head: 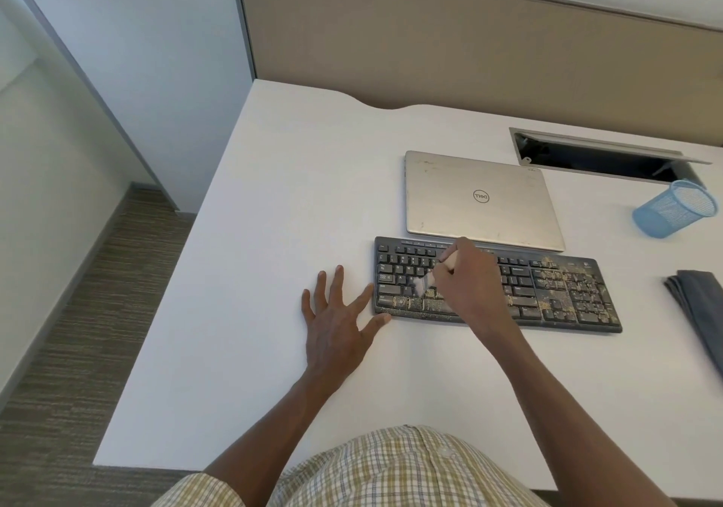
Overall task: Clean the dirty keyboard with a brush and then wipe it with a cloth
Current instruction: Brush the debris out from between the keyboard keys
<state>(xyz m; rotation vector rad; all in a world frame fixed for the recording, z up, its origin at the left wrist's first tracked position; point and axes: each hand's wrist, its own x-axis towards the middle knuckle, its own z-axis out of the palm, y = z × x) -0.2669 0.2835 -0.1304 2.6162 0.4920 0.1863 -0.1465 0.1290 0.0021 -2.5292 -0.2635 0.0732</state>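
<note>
Black keyboard [497,285] is lying just before the laptop [481,201] — your right hand [465,283] is pinching the brush [428,281] over its left keys, your left hand [336,311] — fingers spread flat — touching its left end.

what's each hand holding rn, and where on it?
Right hand grips the brush by its handle, bristles on the keyboard. Left hand holds nothing: fingers spread on the desk, against the keyboard's left end.

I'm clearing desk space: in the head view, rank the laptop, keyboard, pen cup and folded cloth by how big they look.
1. Keyboard and laptop: too alike to rank.
2. Folded cloth, cut off by the frame edge, so unsure.
3. Pen cup.
</note>
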